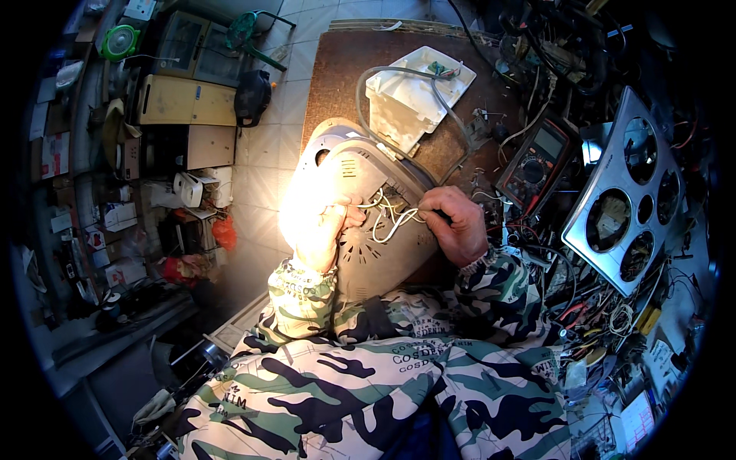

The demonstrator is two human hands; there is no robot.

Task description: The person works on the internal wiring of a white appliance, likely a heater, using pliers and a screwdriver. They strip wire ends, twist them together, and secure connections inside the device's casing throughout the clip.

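Observation:
A rounded, dusty appliance housing with vent slots [376, 264] rests at the table's near edge, against my lap. White wires [395, 226] come out of an opening in its upper face, where small parts and connectors show. On the left, my left hand [328, 230] is closed, its fingertips pinching the end of a white wire; bright lamplight washes out part of it. My right hand [458, 222] is closed too, thumb and forefinger gripping a white wire at the housing's right side. A grey cable [362, 100] loops up from behind the housing.
Behind the housing, a dirty white plastic box [402, 107] stands on the brown wooden table [337, 65]. To the right are a multimeter [540, 157], a metal hob panel with round holes [576, 222] and heaps of wires and tools. Cluttered shelves [84, 192] line the left.

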